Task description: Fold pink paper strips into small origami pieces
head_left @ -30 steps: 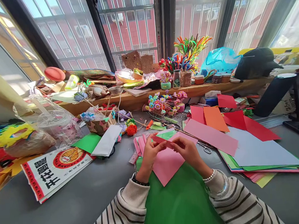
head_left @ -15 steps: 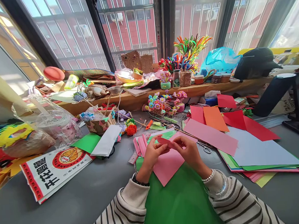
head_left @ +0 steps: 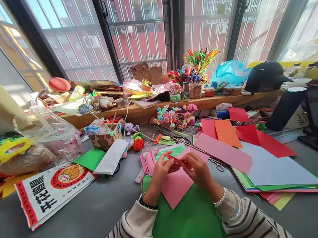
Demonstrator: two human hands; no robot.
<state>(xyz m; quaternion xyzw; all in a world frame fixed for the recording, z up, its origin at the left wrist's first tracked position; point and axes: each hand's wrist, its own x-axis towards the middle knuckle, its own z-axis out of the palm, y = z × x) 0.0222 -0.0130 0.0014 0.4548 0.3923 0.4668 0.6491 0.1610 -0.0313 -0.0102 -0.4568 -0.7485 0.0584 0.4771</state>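
Observation:
Between both hands, a small folded piece of pink paper [head_left: 174, 159] is pinched at its two ends. My left hand [head_left: 162, 171] grips its left end between thumb and fingers. At the other end, my right hand [head_left: 196, 167] holds it with thumb and fingertips; part of the paper is hidden behind the fingers. Under them lies a larger pink sheet [head_left: 175, 193], one corner pointing toward me. That sheet rests on a green mat [head_left: 189, 221]. Just behind my left hand are folded pink paper strips [head_left: 148, 161].
To the right, scissors [head_left: 218, 165] lie beside a long pink sheet [head_left: 222, 151] and a stack of coloured paper [head_left: 283, 172]. A printed paper bag [head_left: 55, 193] lies left. Behind stand a cardboard basket [head_left: 103, 140], flower crafts [head_left: 172, 116] and a dark cylinder [head_left: 286, 107].
The view has tilted up a little, so everything sits lower in the picture. My fingers have shifted slightly on the small pink paper, which both hands still hold.

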